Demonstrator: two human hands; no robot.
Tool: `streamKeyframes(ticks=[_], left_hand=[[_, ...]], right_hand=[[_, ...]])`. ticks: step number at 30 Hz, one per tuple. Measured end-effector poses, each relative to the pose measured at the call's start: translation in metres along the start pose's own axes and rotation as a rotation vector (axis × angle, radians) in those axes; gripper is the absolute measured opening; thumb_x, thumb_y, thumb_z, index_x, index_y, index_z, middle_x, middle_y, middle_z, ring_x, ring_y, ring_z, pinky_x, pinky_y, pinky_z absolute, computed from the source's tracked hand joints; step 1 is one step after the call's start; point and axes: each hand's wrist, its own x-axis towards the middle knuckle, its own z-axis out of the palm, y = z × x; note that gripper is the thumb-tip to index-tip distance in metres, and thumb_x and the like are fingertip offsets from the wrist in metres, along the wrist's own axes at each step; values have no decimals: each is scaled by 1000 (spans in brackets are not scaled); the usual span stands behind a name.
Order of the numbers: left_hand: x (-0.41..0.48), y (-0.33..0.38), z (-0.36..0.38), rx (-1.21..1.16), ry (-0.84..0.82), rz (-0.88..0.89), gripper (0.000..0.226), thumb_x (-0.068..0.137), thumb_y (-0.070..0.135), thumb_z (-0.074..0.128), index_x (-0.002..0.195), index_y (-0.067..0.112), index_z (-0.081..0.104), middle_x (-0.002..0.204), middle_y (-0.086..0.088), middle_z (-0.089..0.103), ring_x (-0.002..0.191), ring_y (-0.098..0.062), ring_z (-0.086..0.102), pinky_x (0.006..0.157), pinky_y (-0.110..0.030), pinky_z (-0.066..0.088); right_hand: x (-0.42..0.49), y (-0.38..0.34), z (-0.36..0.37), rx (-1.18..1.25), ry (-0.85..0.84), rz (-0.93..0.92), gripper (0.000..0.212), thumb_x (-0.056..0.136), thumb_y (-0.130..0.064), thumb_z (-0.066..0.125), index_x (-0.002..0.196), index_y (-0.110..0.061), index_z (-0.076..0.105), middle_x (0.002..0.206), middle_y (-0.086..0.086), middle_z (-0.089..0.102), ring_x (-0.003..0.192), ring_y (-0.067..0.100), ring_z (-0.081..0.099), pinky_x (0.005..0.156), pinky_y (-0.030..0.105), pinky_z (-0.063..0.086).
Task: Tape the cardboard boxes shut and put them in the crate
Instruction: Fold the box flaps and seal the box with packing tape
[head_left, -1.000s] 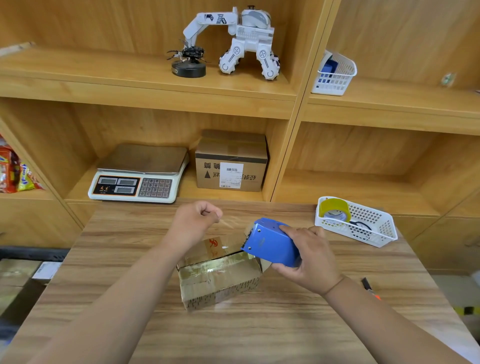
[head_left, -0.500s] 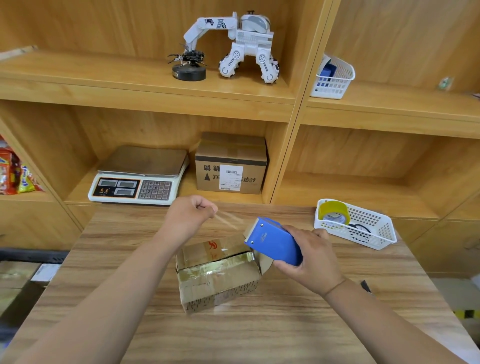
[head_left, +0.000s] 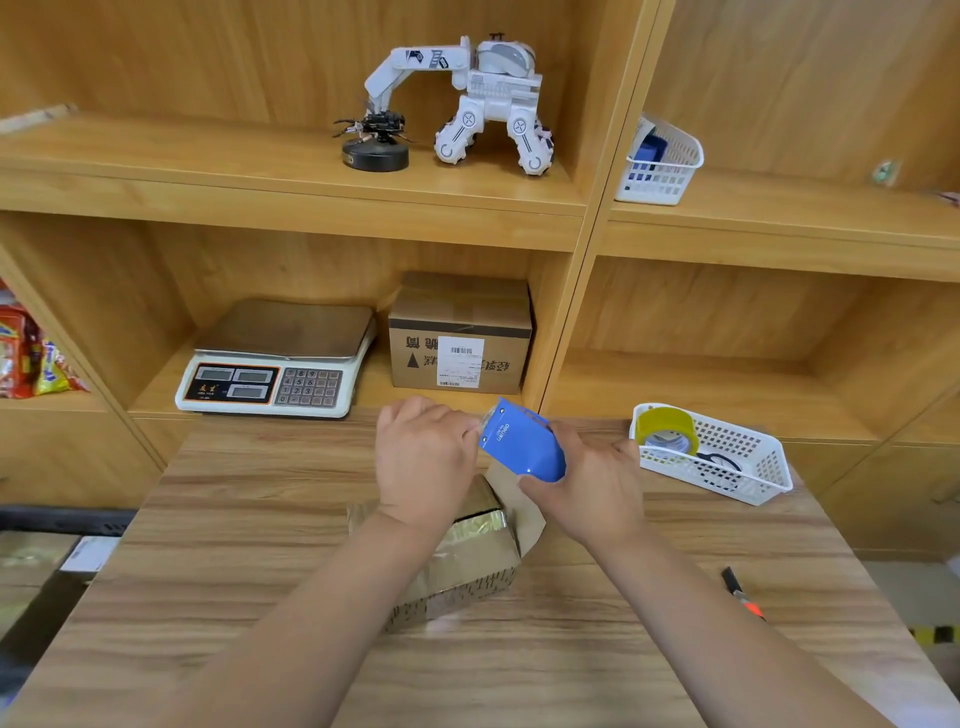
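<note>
A small cardboard box, wrapped in glossy tape, lies on the wooden table beneath both hands, with a flap standing open on its right side. My right hand grips a blue tape dispenser above the box, its mouth pointing up and left. My left hand hovers over the box with curled fingers, and its fingertips pinch at the dispenser's mouth, where the tape end comes out. The tape itself is hidden by the fingers. Much of the box top is covered by my left wrist.
A white basket with a yellow tape roll stands at the table's right. A dark and orange cutter lies near the right edge. Behind are a scale and a shelf box. A dark bin sits lower left.
My left hand, which was holding a drawn-out strip of tape to the left, has come back right to the dispenser's mouth. The dispenser has risen and tilted upward.
</note>
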Motion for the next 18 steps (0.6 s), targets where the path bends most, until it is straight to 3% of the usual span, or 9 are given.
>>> streamKeyframes(ticks=[5,10,18], left_hand=[[-2,8,4,88,68,125,19,63,9,81,56,18,66,54,5,61,63,-24,59,70,-31,32],[-5,13,5,125,131,200,21,59,6,84,56,17,66,54,5,59,62,-22,60,72,-29,33],[-12,14,12,137,147,209,21,62,7,84,56,15,66,55,3,59,68,-22,64,76,-29,34]], right_hand=[[2,1,5,65,-12,40,57,64,-48,63,117,-27,59,67,-10,61,61,14,57,71,31,20],[-1,9,11,108,-20,71,59,64,-48,62,119,-26,58,64,-10,57,60,13,53,68,31,15],[-3,14,16,182,-30,74,57,65,-46,63,118,-26,59,78,-9,64,76,13,60,73,30,28]])
